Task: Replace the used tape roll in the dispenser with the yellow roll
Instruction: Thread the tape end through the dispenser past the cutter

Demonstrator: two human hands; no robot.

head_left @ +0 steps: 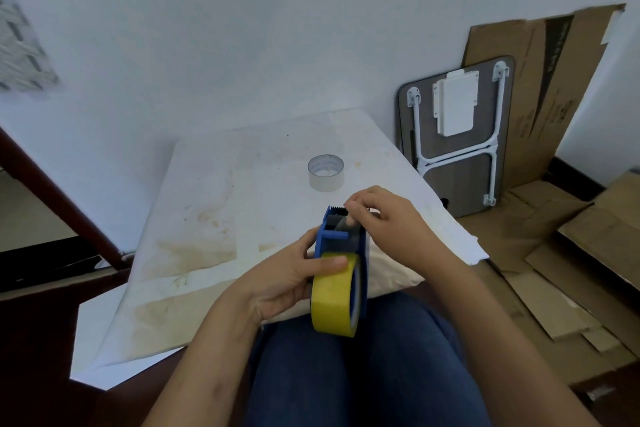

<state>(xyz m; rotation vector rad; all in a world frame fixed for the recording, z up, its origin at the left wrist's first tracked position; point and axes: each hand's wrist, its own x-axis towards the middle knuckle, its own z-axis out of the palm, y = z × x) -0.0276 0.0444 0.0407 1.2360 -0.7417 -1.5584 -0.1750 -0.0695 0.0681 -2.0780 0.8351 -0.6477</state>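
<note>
A blue tape dispenser (341, 239) is held above my lap and the table's near edge, its toothed blade pointing away from me. The yellow roll (334, 298) sits in its rear holder. My left hand (291, 277) grips the dispenser's left side, thumb pressed on the top of the yellow roll. My right hand (388, 222) has its fingertips pinched at the front of the dispenser, just behind the blade; what they pinch is hidden. The used roll (326, 172), nearly bare and pale grey, stands alone on the table further back.
The low table (214, 218) is covered in stained white paper. A folded lap table (457, 135) leans on the wall at right, with flattened cardboard (561, 270) behind it and on the floor. A dark red wooden bar (59, 204) slants at left. My jeans-clad legs fill the bottom.
</note>
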